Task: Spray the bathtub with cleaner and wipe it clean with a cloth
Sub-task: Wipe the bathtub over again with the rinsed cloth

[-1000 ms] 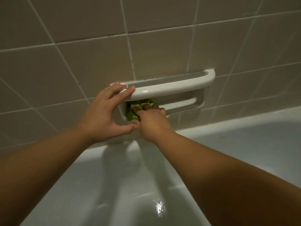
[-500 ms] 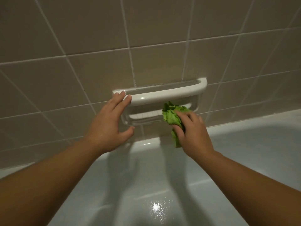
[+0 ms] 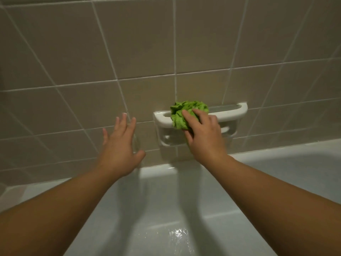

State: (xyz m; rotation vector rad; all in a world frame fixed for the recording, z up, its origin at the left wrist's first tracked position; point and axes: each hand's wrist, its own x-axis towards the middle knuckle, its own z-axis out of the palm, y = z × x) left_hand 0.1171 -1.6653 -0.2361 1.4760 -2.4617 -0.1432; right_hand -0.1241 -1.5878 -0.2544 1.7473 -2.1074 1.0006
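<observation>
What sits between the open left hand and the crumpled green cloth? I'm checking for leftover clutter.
In the head view, only bare beige wall tile and the left end of the white ceramic soap dish lie between the left hand and the green cloth.

**Room Surroundings: Tiled Wall and Recessed Fixture**

The wall [image 3: 140, 43] is faced with large beige square tiles set in pale grout lines (the wide-angle lens makes the lines run slanted). A white ceramic soap dish [image 3: 238, 112] is recessed into the wall, with a rounded bar across its front. The lighting is dim and warm, and shadows fall on the lower tiles.
</observation>
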